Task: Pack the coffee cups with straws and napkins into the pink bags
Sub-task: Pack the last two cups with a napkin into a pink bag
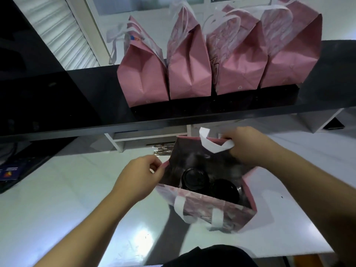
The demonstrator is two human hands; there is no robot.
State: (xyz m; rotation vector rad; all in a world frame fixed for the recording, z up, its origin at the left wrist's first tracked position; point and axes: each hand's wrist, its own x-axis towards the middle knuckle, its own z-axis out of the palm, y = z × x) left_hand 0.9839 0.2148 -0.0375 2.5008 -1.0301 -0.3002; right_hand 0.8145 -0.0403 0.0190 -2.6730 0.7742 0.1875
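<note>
Four closed pink bags (217, 60) stand side by side along a dark raised counter (77, 105) that crosses my view above a glossy white tabletop (57, 199). Behind the counter I see white slatted panels and pale cabinet frames. On the tabletop, near its far edge just under the counter, an open pink bag (212, 209) stands with white handles; the near handle hangs down over its front wall. Inside I make out two coffee cups (210, 183) with dark lids, side by side and touching or nearly so. I cannot see straws or napkins in the bag from here. My left hand (138, 176) pinches the left rim of the open bag between thumb and fingers. My right hand (248, 145) grips the far rim at the right rear corner, fingers curled over the far white handle. A bundle of thin shiny sticks (162, 150) lies on the tabletop just behind the bag's left rear corner. Bare white surface spreads to the left of the bag and toward the near edge, where my dark clothing shows. A dark flat object with a blue card (9, 173) lies at the tabletop's left edge.
</note>
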